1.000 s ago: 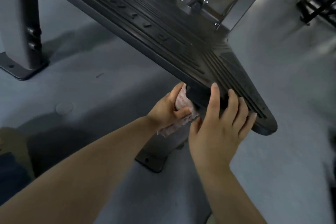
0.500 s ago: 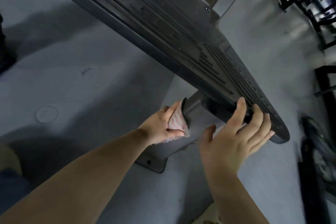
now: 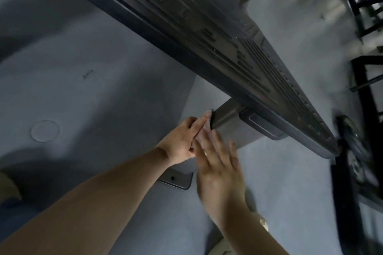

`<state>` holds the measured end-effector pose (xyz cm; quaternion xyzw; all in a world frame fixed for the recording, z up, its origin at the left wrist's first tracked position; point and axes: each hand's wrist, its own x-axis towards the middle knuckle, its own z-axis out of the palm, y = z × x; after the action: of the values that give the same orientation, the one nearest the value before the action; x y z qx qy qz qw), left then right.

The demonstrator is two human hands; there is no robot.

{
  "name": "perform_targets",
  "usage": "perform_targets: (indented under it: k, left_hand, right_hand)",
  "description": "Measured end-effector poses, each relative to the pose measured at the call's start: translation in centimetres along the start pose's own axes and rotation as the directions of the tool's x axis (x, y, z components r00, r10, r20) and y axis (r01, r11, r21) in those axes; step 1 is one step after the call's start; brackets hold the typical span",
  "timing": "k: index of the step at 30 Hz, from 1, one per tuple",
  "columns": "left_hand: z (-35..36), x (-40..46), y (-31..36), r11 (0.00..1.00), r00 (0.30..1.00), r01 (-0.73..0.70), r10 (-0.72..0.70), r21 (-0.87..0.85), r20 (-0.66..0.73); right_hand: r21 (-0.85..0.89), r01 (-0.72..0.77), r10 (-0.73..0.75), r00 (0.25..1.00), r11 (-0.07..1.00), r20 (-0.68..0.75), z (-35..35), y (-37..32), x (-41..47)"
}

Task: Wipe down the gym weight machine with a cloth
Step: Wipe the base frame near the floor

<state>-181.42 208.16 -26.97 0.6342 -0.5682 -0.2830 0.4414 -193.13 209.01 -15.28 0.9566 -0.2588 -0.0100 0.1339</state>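
Cloth [image 3: 207, 118] sits bunched under the left hand [image 3: 182, 141], whose fingers curl round it and press it against the metal support post [image 3: 224, 114] beneath the ribbed footplate [image 3: 217, 47]; the right hand [image 3: 217, 170] hovers flat, fingers straight, holding nothing. Judged risk: the small wad could slip from the pinch, or knuckles scrape the plate's edge. No containers are visible
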Motion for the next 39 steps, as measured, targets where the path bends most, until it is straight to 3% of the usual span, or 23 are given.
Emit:
perform_targets:
  k: [2, 5, 10, 14, 16, 19, 22, 26, 33, 35, 39]
  left_hand:
    - [0.1, 0.0, -0.5, 1.000, 1.000, 0.000, 0.000, 0.026, -0.001]
    - [0.3, -0.2, -1.0, 1.000, 1.000, -0.002, 0.002, -0.002, 0.025]
    - [0.3, -2.9, -0.7, 0.914, 0.944, 0.318, -0.329, -0.251, 0.000]
    - [1.4, -5.2, -3.0, 0.849, 0.857, 0.509, -0.484, -0.145, 0.175]
    - [1.8, -5.2, -3.2, 0.830, 0.837, 0.540, -0.511, -0.140, 0.196]
    - [2.0, -4.8, -1.8, 0.846, 0.860, 0.510, -0.497, -0.159, 0.115]
    - [1.8, -4.3, 0.3, 0.846, 0.875, 0.442, -0.479, -0.298, -0.062]
    - [1.2, -2.0, 2.6, 0.938, 0.916, 0.306, -0.337, -0.163, -0.219]
    - [-1.9, 2.4, 3.6, 0.999, 0.995, 0.022, -0.025, -0.034, -0.092]
    - [-2.0, 2.3, 3.3, 0.998, 0.998, 0.052, -0.053, -0.045, -0.030]
    - [-1.2, 0.4, 1.5, 0.999, 0.996, -0.015, 0.012, -0.032, -0.093]
  right_hand:
    - [-0.069, 0.092, -0.083, 0.989, 0.993, 0.126, 0.6, 0.4, 0.4]
    - [-0.153, 0.187, -0.153, 0.966, 0.970, 0.206, 1.6, 1.1, 0.7]
    - [-0.181, 0.307, -0.249, 0.926, 0.934, 0.284, 2.3, 1.5, 0.9]
    - [-0.192, 0.381, -0.305, 0.893, 0.904, 0.331, 2.4, 1.0, 1.0]
    - [-0.207, 0.355, -0.282, 0.906, 0.912, 0.316, 1.9, 1.2, 1.2]
    - [-0.216, 0.288, -0.226, 0.935, 0.933, 0.274, 0.4, 2.0, 1.7]
    - [-0.243, 0.206, -0.163, 0.969, 0.948, 0.186, -1.1, 2.9, 2.0]
    - [-0.259, 0.104, -0.087, 0.993, 0.960, 0.076, -2.0, 3.3, 1.8]
    - [-0.215, -0.037, 0.038, 0.999, 0.976, -0.003, -1.7, 2.1, 1.5]
    - [-0.229, -0.012, 0.016, 1.000, 0.973, 0.013, -1.3, 1.7, 1.6]
    - [-0.252, 0.028, -0.011, 0.998, 0.967, 0.067, -0.4, 1.0, 1.6]
